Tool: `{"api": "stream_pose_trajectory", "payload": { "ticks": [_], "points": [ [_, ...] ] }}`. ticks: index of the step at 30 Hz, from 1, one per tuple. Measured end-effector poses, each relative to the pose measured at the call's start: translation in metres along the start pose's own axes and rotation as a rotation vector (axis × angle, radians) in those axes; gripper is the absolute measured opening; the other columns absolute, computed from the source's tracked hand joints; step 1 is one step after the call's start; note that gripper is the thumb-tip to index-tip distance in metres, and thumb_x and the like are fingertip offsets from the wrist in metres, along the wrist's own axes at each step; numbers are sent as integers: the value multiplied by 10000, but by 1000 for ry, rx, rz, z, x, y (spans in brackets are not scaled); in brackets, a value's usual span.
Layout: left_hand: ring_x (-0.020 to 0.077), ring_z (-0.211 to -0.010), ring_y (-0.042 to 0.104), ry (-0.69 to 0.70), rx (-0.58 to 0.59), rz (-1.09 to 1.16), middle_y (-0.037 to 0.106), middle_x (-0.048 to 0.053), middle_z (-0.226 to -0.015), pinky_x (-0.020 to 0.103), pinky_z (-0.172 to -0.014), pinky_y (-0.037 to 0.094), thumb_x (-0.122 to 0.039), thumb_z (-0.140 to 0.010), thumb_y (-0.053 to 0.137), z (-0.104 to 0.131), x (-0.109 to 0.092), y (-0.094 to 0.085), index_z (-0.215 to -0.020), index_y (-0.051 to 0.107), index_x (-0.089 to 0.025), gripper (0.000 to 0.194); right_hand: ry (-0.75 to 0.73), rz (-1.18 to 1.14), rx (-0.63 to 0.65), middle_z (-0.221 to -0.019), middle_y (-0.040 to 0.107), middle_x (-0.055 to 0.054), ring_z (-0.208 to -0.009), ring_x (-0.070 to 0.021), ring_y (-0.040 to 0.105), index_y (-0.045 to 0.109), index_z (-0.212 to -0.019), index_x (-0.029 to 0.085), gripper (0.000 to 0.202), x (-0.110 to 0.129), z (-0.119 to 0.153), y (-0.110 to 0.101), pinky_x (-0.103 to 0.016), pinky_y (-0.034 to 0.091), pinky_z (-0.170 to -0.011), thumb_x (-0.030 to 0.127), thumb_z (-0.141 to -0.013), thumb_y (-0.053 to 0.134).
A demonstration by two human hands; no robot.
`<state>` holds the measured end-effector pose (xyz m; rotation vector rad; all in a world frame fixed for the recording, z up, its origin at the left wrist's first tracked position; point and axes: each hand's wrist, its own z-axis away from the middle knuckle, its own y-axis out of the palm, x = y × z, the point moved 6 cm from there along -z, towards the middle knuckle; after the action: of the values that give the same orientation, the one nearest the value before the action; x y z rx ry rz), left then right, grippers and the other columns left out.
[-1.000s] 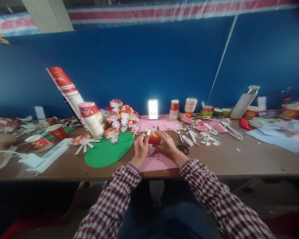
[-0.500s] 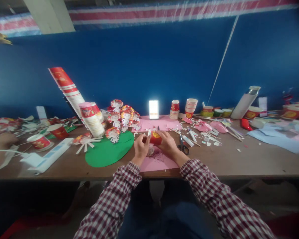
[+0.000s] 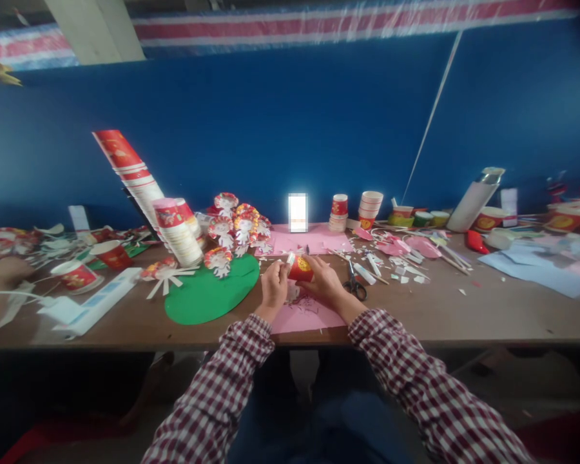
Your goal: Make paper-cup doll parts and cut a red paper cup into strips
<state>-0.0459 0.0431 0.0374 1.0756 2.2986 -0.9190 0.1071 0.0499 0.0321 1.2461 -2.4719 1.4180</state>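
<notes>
A red paper cup [image 3: 300,268] with a yellow print lies on its side between my two hands, above a pink sheet [image 3: 314,317]. My left hand [image 3: 273,285] has its fingers closed at the cup's whitish left end. Around the cup's right side curl the fingers of my right hand [image 3: 325,281]. Beneath the hands, a small pale cut-out and dark scraps rest on the pink sheet. Black-handled scissors [image 3: 354,287] lie just right of my right hand. To the left is a green paper oval [image 3: 211,299] with a cup-made paper figure [image 3: 218,261] at its upper edge.
Tall stacks of paper cups [image 3: 183,238] lean at the left, beside several paper figures [image 3: 245,222]. A white power strip [image 3: 105,301] lies farther left, near another person's blurred hand [image 3: 0,290]. Paper scraps, glue sticks and sticks litter the right; cup stacks [image 3: 370,207] stand behind.
The cup has turned slightly between my hands, and its yellow print faces up more. My left fingers have shifted a little at its left end.
</notes>
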Motion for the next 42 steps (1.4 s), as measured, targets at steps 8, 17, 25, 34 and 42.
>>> {"api": "stream_pose_trajectory", "payload": {
  "ticks": [8,17,25,34,42],
  "points": [
    [138,-632,568,-78,-87,47,624,40,-697,264,-630,433,-344,-928,368,0,3,-7,-751,575,-178,318,-7,57,-58,-1218,541,-130,-1097,-291,512,417,-1324,202,702,2,-1,-8,-438,441,-919,336,-708,726],
    [163,-760,587,89,-15,45,644,58,-815,281,-699,466,-314,-874,500,0,-3,1,-856,589,-176,164,36,-2,-124,-1247,515,-123,-1111,-283,507,429,-1312,206,723,-4,-2,-12,-432,439,-943,350,-678,745],
    [186,-788,587,81,-60,-51,633,74,-838,326,-756,454,-270,-912,385,0,6,1,-874,562,-181,202,102,-92,-128,-1192,536,-130,-1045,-273,559,447,-1282,188,670,-10,-1,-7,-431,463,-902,394,-702,711],
    [169,-607,513,-1,-96,-133,528,35,-643,302,-618,400,-256,-926,318,0,10,-1,-718,461,-200,259,13,-85,-158,-1178,552,-125,-1064,-267,554,486,-1225,194,543,0,-3,-14,-415,470,-910,369,-748,678],
    [171,-685,542,37,-67,-61,594,46,-752,298,-659,416,-339,-894,448,-1,-3,-6,-790,511,-193,190,-9,-60,-167,-1178,541,-113,-1078,-260,544,492,-1217,213,509,5,-2,-18,-413,477,-907,346,-759,669]
  ]
}}
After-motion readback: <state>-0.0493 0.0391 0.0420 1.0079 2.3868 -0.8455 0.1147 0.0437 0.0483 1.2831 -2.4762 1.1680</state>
